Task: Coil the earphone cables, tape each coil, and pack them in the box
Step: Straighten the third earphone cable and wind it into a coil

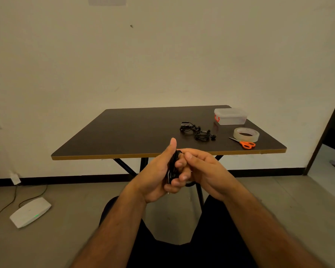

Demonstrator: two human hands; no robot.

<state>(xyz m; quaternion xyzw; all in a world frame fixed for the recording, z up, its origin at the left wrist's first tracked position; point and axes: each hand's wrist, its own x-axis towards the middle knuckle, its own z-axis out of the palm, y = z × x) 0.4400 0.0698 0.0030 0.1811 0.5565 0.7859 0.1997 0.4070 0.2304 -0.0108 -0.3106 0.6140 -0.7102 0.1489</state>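
Head view: black earphone cable [172, 167] gripped between both hands [182, 171].

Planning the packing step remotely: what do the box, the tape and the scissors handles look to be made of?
Box: translucent plastic, seemingly; cloudy see-through walls, with a red clip at its left end.
Tape: clear glossy film on a roll; the table shows darkly through its hole.
Scissors: orange handles look like smooth plastic; blades appear metal, grey and thin.
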